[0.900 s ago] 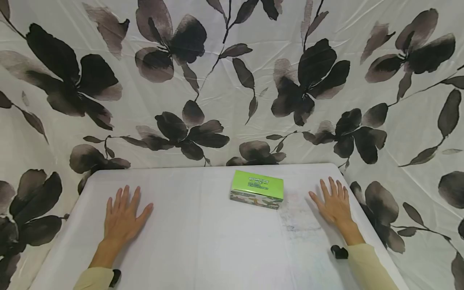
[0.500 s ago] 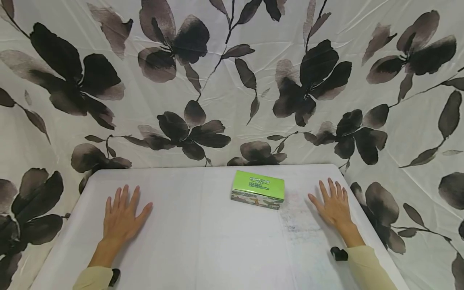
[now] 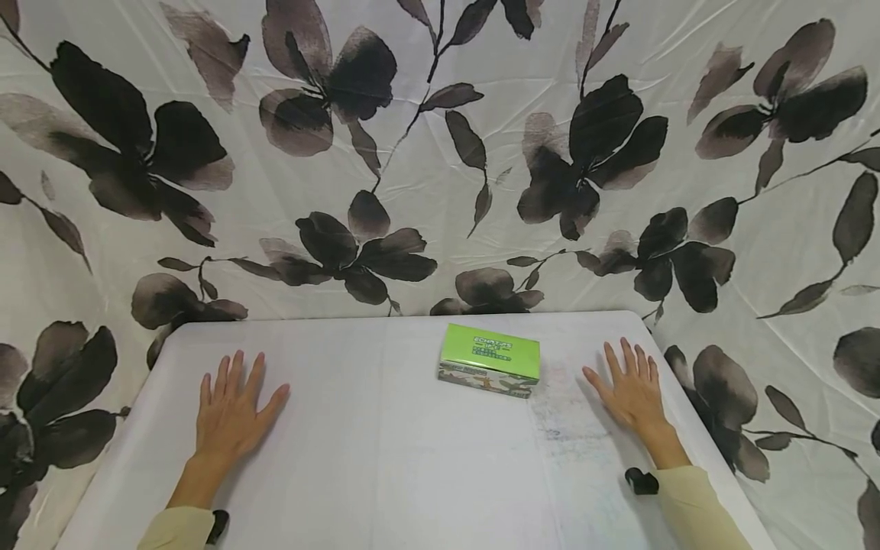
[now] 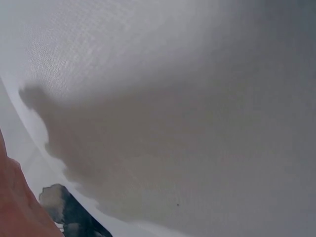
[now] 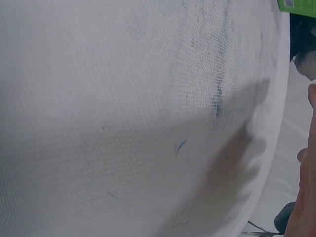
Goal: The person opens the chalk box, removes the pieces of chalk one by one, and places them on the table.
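Note:
A green box (image 3: 490,359) with printed lettering on top lies on the white table (image 3: 412,473) near its far edge, slightly turned. The left hand (image 3: 230,416), palm down with fingers spread, is over the table's left side and holds nothing. To the right of the box the right hand (image 3: 634,393) is spread in the same way, empty and apart from the box. The left wrist view has part of the left hand (image 4: 22,197) at its lower left edge. A corner of the green box (image 5: 298,7) shows at the top of the right wrist view, with part of the right hand (image 5: 305,177) below.
A pale cloth (image 3: 467,183) with dark flowers hangs behind the table and shows along both its sides. Faint bluish marks (image 3: 553,433) stain the white surface between the box and the right hand. Each forearm has a light yellow sleeve and a black object at the wrist.

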The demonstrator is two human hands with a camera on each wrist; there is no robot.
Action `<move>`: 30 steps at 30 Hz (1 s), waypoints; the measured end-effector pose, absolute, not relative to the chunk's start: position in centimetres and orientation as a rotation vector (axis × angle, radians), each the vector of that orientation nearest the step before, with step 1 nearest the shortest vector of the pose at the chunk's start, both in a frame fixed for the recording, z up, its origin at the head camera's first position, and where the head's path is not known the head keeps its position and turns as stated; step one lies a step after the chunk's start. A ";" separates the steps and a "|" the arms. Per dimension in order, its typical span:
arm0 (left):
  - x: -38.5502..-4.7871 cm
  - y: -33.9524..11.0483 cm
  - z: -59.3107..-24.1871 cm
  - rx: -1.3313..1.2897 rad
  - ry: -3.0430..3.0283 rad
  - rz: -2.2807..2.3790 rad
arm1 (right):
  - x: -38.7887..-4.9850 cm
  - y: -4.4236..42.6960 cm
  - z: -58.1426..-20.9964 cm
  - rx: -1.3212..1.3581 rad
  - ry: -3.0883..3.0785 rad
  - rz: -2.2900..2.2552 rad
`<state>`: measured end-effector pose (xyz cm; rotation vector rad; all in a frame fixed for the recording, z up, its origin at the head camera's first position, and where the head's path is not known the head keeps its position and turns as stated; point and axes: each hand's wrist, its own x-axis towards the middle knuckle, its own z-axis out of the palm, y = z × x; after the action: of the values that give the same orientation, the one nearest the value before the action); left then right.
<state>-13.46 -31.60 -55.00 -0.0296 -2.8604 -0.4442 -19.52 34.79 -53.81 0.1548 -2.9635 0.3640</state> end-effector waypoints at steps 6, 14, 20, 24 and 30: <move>-13.3 -31.6 -55.0 -0.022 -2.857 -0.459 | -19.5 34.9 -54.1 0.160 -2.955 0.348; -13.5 -31.4 -55.1 -0.030 -2.852 -0.447 | -19.5 34.8 -53.8 0.149 -2.948 0.359; -13.7 -30.7 -54.4 -0.016 -2.817 -0.476 | -19.5 34.1 -53.6 0.156 -2.794 0.491; -13.9 -29.8 -53.7 0.006 -2.783 -0.498 | -19.6 33.6 -53.3 0.157 -2.663 0.557; -14.1 -28.5 -52.9 0.068 -2.737 -0.533 | -20.0 32.8 -52.8 0.163 -2.551 0.617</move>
<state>-14.11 -28.51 -52.85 0.0683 -2.7371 -0.5325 -19.95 32.83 -52.82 0.1633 -2.5514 0.6171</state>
